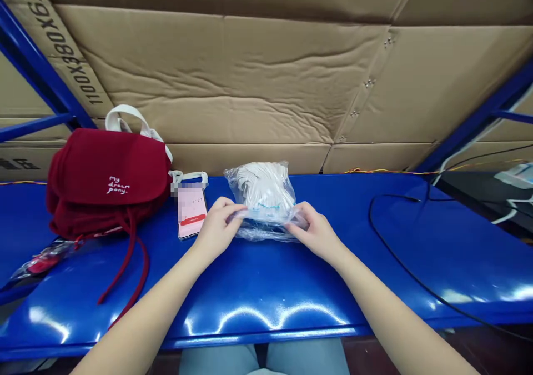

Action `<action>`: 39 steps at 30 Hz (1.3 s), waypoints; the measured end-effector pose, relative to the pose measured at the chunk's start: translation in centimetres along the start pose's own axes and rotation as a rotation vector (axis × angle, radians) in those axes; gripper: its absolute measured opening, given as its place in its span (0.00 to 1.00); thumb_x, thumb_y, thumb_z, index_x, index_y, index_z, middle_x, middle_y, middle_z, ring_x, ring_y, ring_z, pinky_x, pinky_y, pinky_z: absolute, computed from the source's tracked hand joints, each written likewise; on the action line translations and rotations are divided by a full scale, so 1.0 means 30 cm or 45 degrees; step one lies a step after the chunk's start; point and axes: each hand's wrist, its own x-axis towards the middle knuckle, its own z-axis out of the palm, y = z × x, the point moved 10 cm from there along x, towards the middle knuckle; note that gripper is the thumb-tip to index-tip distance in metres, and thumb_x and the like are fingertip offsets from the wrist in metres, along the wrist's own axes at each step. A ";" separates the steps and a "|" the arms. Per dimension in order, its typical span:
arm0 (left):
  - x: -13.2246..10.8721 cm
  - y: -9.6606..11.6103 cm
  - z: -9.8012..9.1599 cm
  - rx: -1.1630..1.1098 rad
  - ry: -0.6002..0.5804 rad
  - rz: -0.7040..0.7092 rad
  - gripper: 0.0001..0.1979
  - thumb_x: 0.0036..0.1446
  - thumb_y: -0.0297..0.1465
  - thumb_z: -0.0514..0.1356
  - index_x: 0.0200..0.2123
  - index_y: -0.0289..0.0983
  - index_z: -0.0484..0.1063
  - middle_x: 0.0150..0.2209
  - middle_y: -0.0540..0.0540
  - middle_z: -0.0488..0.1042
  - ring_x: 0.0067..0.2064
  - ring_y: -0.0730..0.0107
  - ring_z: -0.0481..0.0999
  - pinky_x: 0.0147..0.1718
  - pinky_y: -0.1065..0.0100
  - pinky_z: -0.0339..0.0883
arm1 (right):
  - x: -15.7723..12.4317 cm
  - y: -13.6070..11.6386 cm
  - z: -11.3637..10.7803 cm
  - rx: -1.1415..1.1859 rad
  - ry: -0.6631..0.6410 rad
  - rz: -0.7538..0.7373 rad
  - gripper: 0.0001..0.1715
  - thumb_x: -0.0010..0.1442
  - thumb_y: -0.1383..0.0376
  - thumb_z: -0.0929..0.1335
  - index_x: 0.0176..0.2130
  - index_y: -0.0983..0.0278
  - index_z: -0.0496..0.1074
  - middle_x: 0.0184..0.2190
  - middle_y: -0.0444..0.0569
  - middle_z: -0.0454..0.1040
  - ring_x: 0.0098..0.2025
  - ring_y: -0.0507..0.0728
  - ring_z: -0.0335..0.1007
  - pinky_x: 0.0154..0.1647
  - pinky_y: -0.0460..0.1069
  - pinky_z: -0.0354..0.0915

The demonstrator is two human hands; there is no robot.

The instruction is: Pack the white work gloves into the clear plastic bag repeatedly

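Both your forearms reach in from the bottom corners and angle toward each other, and here are your hands, one at each side of a clear plastic bag point(250, 233)! Your left hand point(219, 223) has thumb and fingers pinched on the film at the near left corner; your right hand point(315, 231) mirrors it on the right, fingers narrowed on the plastic there. The film stretches between the two grips.

All of this plays out on a glossy blue tabletop point(266, 291), lights gleaming along its near edge, your knees just below. Behind it rises a wall of creased cardboard point(250, 75), flanked by blue metal posts. Over to your left sits a red backpack point(112, 169), its cords trailing forward, with a phone point(192, 214) lying between it and your left hand. Out right, a black cable point(387, 247) curves across the blue.

And the bag itself, mid-tabletop, toward the back: crinkled and shiny, its near part flattened, a bundle of white folded material point(266, 183) packed inside, with small teal lettering, too blurred to read, across the front.
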 end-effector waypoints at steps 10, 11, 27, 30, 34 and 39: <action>0.034 -0.129 0.079 -1.165 -0.017 -0.619 0.15 0.42 0.31 0.66 0.36 0.36 0.72 0.28 0.51 0.72 0.27 0.76 0.70 0.26 0.74 0.62 | 0.062 0.019 -0.100 0.020 0.346 -0.040 0.18 0.51 0.55 0.66 0.40 0.62 0.63 0.33 0.47 0.68 0.34 0.56 0.66 0.34 0.50 0.63; 0.030 -0.120 0.083 -1.164 -0.032 -0.614 0.14 0.42 0.31 0.66 0.35 0.36 0.71 0.27 0.52 0.71 0.25 0.77 0.69 0.24 0.75 0.61 | 0.036 -0.033 -0.123 -0.088 0.426 -0.163 0.21 0.49 0.56 0.68 0.41 0.63 0.63 0.36 0.51 0.68 0.38 0.58 0.66 0.38 0.53 0.64; -0.115 0.200 0.098 -0.577 -0.019 0.208 0.07 0.53 0.28 0.60 0.36 0.39 0.73 0.41 0.42 0.73 0.46 0.62 0.72 0.42 0.65 0.69 | 0.045 -0.093 0.088 -0.816 0.310 -0.187 0.43 0.53 0.57 0.66 0.61 0.76 0.52 0.62 0.71 0.54 0.64 0.74 0.46 0.60 0.66 0.52; -0.148 0.212 0.172 -0.551 -0.236 0.202 0.15 0.51 0.29 0.61 0.45 0.40 0.72 0.50 0.41 0.71 0.52 0.58 0.70 0.44 0.65 0.70 | 0.056 -0.077 0.051 -0.776 0.358 -0.112 0.53 0.49 0.48 0.68 0.61 0.78 0.49 0.60 0.74 0.55 0.63 0.75 0.49 0.58 0.66 0.54; -0.189 0.235 0.210 -0.519 -0.433 0.252 0.24 0.51 0.31 0.62 0.53 0.41 0.67 0.52 0.41 0.71 0.48 0.60 0.74 0.47 0.63 0.69 | 0.048 -0.101 0.031 -0.748 0.364 -0.155 0.56 0.45 0.44 0.69 0.59 0.77 0.53 0.54 0.72 0.63 0.56 0.73 0.59 0.53 0.64 0.60; -0.084 0.219 0.021 -0.108 -0.034 0.402 0.14 0.54 0.31 0.58 0.46 0.42 0.73 0.49 0.43 0.74 0.52 0.57 0.70 0.54 0.58 0.60 | 0.044 -0.101 0.028 -0.725 0.370 -0.157 0.50 0.41 0.49 0.71 0.56 0.72 0.57 0.49 0.65 0.67 0.52 0.71 0.63 0.50 0.61 0.62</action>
